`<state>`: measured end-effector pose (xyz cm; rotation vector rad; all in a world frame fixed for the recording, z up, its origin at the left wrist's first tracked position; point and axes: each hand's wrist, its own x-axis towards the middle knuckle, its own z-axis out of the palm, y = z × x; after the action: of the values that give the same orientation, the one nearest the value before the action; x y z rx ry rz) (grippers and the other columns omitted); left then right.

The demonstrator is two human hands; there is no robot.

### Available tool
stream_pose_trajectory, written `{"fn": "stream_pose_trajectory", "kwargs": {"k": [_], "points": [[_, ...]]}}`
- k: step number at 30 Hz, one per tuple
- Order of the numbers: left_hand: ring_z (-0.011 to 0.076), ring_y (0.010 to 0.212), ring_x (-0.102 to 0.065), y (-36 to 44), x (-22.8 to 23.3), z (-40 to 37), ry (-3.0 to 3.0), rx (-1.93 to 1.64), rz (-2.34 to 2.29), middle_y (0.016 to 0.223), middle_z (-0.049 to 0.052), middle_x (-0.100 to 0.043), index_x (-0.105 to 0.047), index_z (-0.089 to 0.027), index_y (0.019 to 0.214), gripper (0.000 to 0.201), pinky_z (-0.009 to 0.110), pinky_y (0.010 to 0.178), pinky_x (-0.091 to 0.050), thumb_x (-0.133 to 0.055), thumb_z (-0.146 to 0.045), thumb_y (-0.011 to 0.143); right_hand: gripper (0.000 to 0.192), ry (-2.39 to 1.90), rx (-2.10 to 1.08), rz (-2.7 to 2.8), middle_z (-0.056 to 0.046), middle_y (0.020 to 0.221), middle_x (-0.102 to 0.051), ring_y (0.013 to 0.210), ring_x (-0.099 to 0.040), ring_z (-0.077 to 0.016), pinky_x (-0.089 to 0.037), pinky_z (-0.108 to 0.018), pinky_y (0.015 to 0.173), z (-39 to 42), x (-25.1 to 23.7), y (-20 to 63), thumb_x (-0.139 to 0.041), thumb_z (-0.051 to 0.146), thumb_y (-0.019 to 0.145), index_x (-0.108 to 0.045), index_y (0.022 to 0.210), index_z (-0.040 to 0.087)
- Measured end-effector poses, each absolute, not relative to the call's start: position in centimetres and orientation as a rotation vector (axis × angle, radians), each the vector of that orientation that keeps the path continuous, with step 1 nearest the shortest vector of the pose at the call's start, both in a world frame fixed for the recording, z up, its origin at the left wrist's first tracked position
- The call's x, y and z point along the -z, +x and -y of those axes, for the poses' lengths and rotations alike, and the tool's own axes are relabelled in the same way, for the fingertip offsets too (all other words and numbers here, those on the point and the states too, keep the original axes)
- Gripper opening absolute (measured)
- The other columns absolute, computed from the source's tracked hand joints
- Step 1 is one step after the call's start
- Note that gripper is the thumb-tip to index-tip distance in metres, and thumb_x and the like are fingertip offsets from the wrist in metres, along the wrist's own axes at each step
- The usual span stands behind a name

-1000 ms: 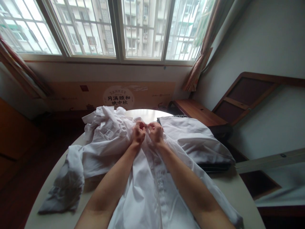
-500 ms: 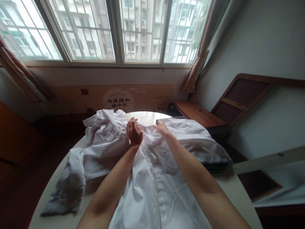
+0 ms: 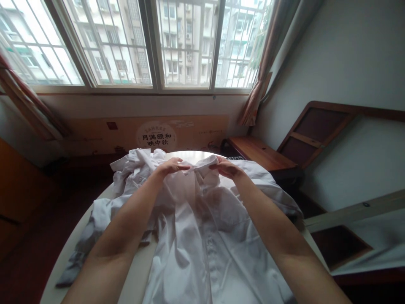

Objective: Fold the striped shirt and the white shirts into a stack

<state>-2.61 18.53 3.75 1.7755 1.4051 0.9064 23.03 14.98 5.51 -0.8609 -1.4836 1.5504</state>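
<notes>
White and creased, the shirt [image 3: 183, 236] lies on the desk [image 3: 136, 270], its long axis running near to far, the collar [image 3: 205, 163] at the far end between both hands, neither clearly nearer. The left hand [image 3: 173, 165] pinches the collar's left side, almost closed; the right hand [image 3: 225, 167] holds its right end between thumb and fingers. Both arms stretch forward, spread apart.

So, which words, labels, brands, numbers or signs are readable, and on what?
"月满颐和": on the pale round emblem of the wide orange-tan banner.
"映中秋": same emblem, below it.
Arched lettering above: too blurred to read.
Smaller banner lettering: too small to read.
White collared fabric shirt: no readable text.
</notes>
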Motion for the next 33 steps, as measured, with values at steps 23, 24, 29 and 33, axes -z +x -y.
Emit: {"fn": "stream_pose_trajectory", "kwargs": {"k": [23, 24, 29, 33], "points": [[0.0298, 0.122, -0.043, 1.2, -4.0, -13.2, 2.687, -0.467, -1.991, 0.129, 0.015, -0.051, -0.058, -0.016, 0.115, 0.033, 0.045, 0.098, -0.034, -0.037, -0.015, 0.090, 0.044, -1.928, -0.048, 1.816, -0.016, 0.131, -0.045, 0.120, -0.042, -0.0320, -0.035, -0.042, 0.095, -16.4, -2.9, 19.1, -0.052, 0.037, 0.087, -0.047, 0.125, 0.016], [0.0286, 0.120, -0.045, 1.3, -3.4, -11.9, 2.730, -0.459, -1.855, 0.128, 0.014, -0.053, -0.059, -0.016, 0.113, 0.031, 0.044, 0.099, -0.034, -0.039, -0.023, 0.091, 0.040, -1.856, 0.014, 1.916, -0.015, 0.128, -0.047, 0.118, -0.043, -0.0303, -0.035, -0.040, 0.095, -15.2, -2.8, 19.4, -0.053, 0.033, 0.087, -0.049, 0.122, 0.016], [0.0251, 0.132, -0.037, 0.0, 0.7, -4.8, 2.801, -0.289, -1.355, 0.142, 0.012, -0.044, -0.042, -0.018, 0.136, 0.059, 0.040, 0.108, -0.027, -0.037, -0.055, 0.090, 0.026, -1.305, -0.073, 2.540, -0.009, 0.099, -0.058, 0.094, -0.053, -0.0219, -0.040, -0.034, 0.084, -4.5, -1.9, 20.9, -0.048, 0.036, 0.091, -0.057, 0.105, 0.016], [0.0266, 0.140, -0.024, -1.4, 3.1, -2.2, 2.795, -0.157, -1.242, 0.150, 0.011, -0.032, -0.031, -0.019, 0.144, 0.073, 0.043, 0.112, -0.017, -0.033, -0.064, 0.087, 0.042, -1.065, -0.251, 2.794, -0.008, 0.099, -0.057, 0.086, -0.053, -0.0220, -0.044, -0.035, 0.076, 3.1, -0.2, 21.3, -0.061, 0.054, 0.078, -0.058, 0.101, 0.018]]}}
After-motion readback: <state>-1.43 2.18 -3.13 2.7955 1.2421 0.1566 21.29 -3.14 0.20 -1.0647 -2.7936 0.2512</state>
